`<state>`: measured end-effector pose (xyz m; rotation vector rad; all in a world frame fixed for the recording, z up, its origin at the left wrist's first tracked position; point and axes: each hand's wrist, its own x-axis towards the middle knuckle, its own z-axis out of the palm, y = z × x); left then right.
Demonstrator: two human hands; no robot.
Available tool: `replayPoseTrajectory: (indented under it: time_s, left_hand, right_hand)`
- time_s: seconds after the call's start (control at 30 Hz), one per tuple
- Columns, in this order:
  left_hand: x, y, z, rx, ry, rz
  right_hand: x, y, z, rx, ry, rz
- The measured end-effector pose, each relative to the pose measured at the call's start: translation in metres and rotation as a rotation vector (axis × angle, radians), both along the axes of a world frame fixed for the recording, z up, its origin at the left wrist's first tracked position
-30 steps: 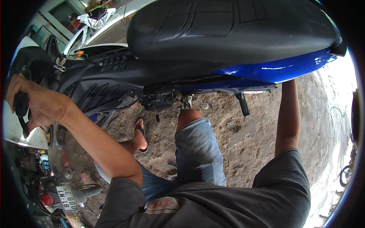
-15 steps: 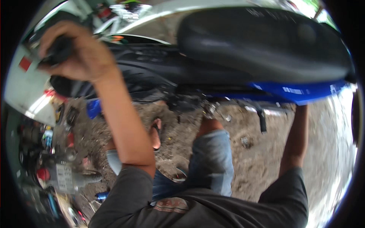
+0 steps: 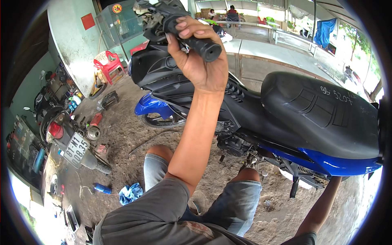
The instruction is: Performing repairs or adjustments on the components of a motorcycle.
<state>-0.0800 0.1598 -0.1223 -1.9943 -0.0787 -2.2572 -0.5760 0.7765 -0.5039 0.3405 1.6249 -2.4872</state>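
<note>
My left hand (image 3: 200, 57) is raised and closed round the black handlebar grip (image 3: 204, 47) of a motorbike, fingers over the top and thumb on the near side. The motorbike stands across in front of me, with a black seat (image 3: 310, 110) bearing pale handwritten marks and a blue rear side panel (image 3: 330, 163). Below that panel my right forearm (image 3: 324, 202) reaches up toward the tail; the hand itself is hidden behind the bodywork. The blue front fender (image 3: 154, 107) and part of the front wheel (image 3: 163, 121) show beyond my left arm.
Another motorbike with a red tail light (image 3: 55, 130) stands at left on the dirt floor, tools and parts around it. A blue bottle (image 3: 102, 188) and a crumpled blue cloth (image 3: 131, 194) lie near my left knee. Farther off are a red chair (image 3: 109, 67) and a long pale counter (image 3: 269, 55).
My view has swung left and upward, so the motorbike appears farther right and more of the workshop shows. My left hand stays on the grip, the right arm under the rear panel.
</note>
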Motion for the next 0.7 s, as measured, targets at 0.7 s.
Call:
replayPoseTrajectory:
  time_s: [0.7]
  left_hand:
    - [0.015,0.006,0.006,0.055,-0.267,0.302]
  right_hand:
    - [-0.002,-0.034,0.007,-0.041,0.063,-0.015]
